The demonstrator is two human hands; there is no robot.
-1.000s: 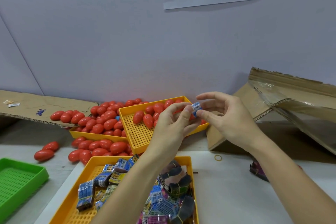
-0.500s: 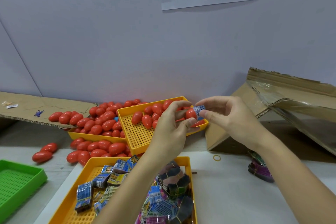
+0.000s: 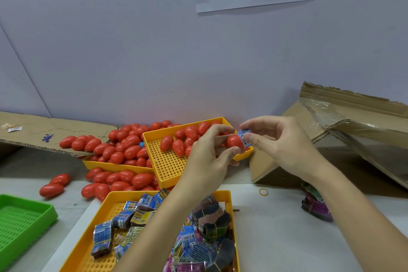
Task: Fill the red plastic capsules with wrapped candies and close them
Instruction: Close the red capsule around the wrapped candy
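Capsule (image 3: 234,142), red, sits gripped in the curled fingers of my left hand (image 3: 208,161), held above the near corner of the upper yellow tray (image 3: 170,164). My right hand (image 3: 280,146) pinches a blue wrapped candy (image 3: 244,137) against the capsule's right end. More red capsules (image 3: 123,150) fill the trays and spill onto the worktop (image 3: 287,227). Nearest me, a yellow tray (image 3: 88,238) holds wrapped candies (image 3: 123,221).
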